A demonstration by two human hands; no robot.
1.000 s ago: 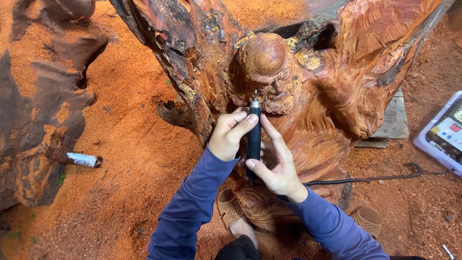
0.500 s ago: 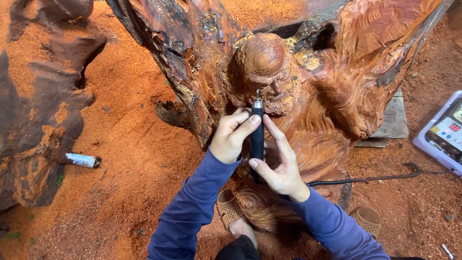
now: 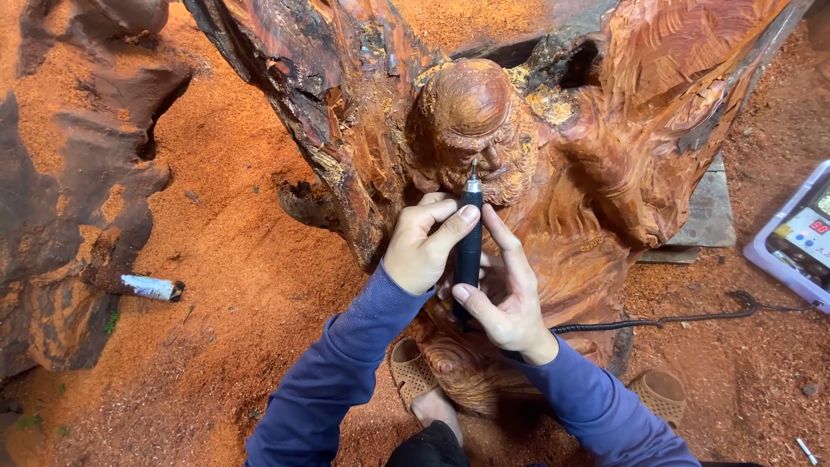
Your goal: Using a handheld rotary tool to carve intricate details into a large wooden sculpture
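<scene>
Both hands met on a black pen-shaped rotary carving tool [image 3: 469, 246] held upright against the front of a large reddish wood carving [image 3: 519, 156], a gnarled root sculpture with a bald, bearded head [image 3: 474, 130] worked into it. The tool's thin metal bit touched the carving just below that head, at the beard.

The left hand [image 3: 424, 246] pinched the tool's upper barrel, its thumb and forefinger pressed together on the shaft and the other fingers curled in. The right hand [image 3: 510, 298] gripped the tool lower down, thumb against the barrel, its long fingers [image 3: 506, 246] loosely spread and laid up along the carved folds beside the tool. Both arms wore blue-violet sleeves [image 3: 337, 380].

A black cord [image 3: 666, 320] trailed from under the right hand, across the foot of the carving, toward a white and purple control box [image 3: 791, 246] lying on the ground well to the right of the carving. Red sawdust [image 3: 242, 259] covered the floor around the carving's base. To the left of the carving, apart from it, a second rough block of dark wood [image 3: 69, 199] stood, with a small silver cylinder [image 3: 151, 287] lying against its lower edge. Woven tan sandals [image 3: 411, 372] showed below the carving, near the person's feet.
</scene>
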